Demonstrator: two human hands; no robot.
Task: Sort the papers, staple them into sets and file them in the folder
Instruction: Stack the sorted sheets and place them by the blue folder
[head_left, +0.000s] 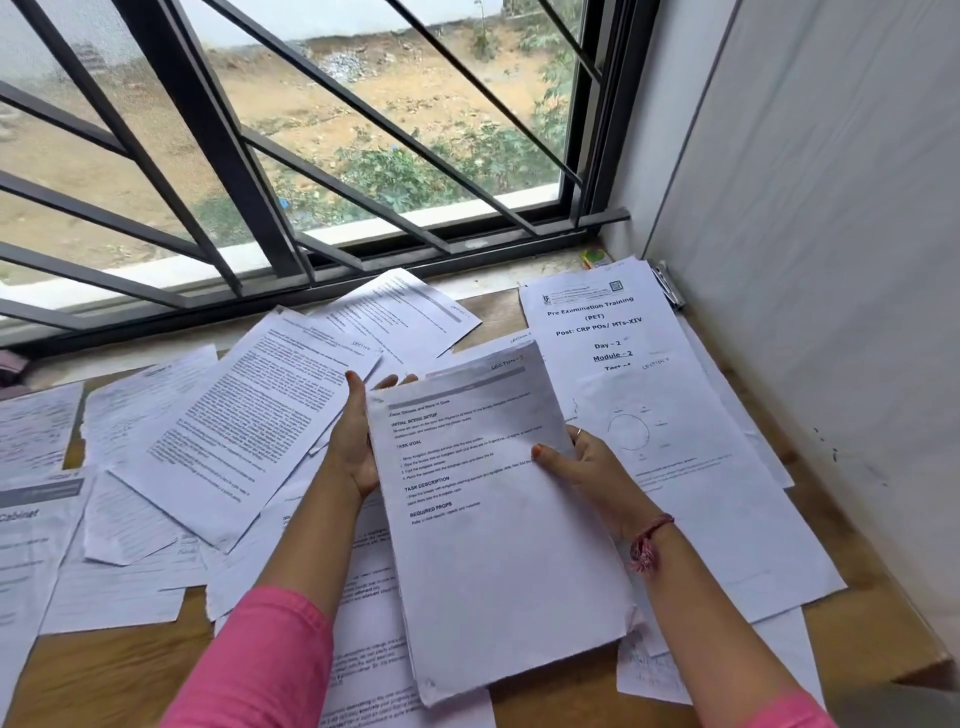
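I hold a thin stack of printed white papers (498, 530) above the table, its top sheet headed with task text. My left hand (356, 441) supports the stack's left edge, fingers stretched up behind it. My right hand (582, 462) grips the right edge, thumb pressed on the top sheet. Many loose printed sheets (249, 415) lie spread over the wooden table (135, 670). A sheet titled "Pre Examination Training" (602, 322) lies at the back right. A metal clip or stapler (669, 285) pokes out from behind that sheet, near the wall.
A barred window (311, 156) runs along the table's far side. A white wall (831, 260) closes off the right. A small green and orange object (594, 256) sits on the sill. The table's right corner (924, 670) is near my right arm.
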